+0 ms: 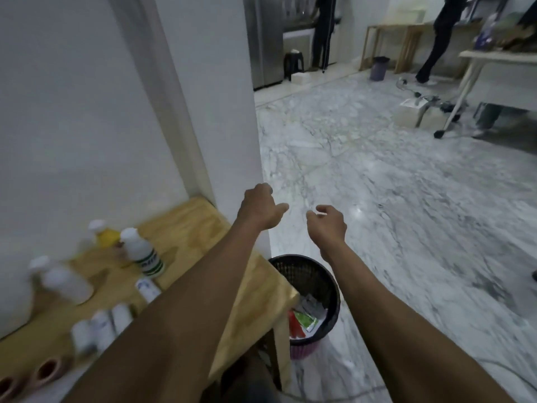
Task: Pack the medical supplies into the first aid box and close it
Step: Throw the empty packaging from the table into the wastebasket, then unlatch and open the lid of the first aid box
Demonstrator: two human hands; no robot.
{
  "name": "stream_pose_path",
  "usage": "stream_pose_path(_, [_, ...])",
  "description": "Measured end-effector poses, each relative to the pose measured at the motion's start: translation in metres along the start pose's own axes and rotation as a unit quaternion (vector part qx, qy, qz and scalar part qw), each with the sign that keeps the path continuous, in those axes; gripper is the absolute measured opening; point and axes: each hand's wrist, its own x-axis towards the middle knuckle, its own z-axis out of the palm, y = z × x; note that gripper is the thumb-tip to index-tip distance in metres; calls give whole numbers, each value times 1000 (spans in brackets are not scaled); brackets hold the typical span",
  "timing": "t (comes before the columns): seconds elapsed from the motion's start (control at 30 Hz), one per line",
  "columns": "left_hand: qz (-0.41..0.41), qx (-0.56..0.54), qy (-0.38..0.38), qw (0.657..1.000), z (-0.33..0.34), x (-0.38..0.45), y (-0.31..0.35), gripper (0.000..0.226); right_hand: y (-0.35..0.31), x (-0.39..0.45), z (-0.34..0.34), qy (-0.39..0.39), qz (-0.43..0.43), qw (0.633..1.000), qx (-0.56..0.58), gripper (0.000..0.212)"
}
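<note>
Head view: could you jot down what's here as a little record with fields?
left hand: empty, fingers loosely curled, out over the floor
right hand: empty, loosely curled
table: wooden, at left by the wall
bottles: several white ones on the table, blurred
bin: black mesh, on the floor beside the table, paper scraps inside
first aid box: not in view

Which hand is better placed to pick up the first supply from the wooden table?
Left. The left hand hangs by the wooden table, nearer the green-labelled bottle; the right hand hangs over the floor beyond the bin.
</note>
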Motion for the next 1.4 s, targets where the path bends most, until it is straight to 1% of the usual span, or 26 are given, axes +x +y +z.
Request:
stream_pose_path(0.07, [23,-2,28,999,-26,-23,-1,65,-23,-25,0,-13,-32,999,12,38])
stream_pose_path(0.23, [58,-14,107,992,-87,-86,-14,57,-69,-98,10,-56,-107,992,36,35])
stream_pose_path(0.43, [59,-29,201,977,-153,-170,-60,51,-100,-196,48,-128,-224,966,33,28])
stream_pose_path(0.57, [23,-25,276,961,-201,-235,-116,44,-109,-261,89,-198,-286,937,27,22])
stream_pose_path(0.67, [-29,-19,317,948,-227,-276,-168,41,-109,-305,127,-257,-324,910,16,21])
stream_pose_path(0.8, [-116,0,354,928,-246,-313,-239,39,-102,-344,180,-323,-346,881,-23,26])
stream_pose_path(0.97, [-151,16,417,896,-262,-321,-308,40,-93,-363,244,-353,-342,867,-82,41])
stream_pose_path(1.07, [-178,4,420,890,-269,-305,-338,46,-89,-362,280,-361,-335,864,-103,50])
stream_pose_path(1.17, [-203,-12,390,898,-276,-281,-363,53,-88,-356,312,-365,-324,862,-134,56])
stream_pose_path(1.3, [-236,-40,336,911,-284,-257,-389,55,-89,-347,340,-382,-297,862,-148,57])
stream_pose_path(1.4, [-244,-45,327,912,-284,-251,-397,55,-86,-346,347,-386,-292,864,-138,55])
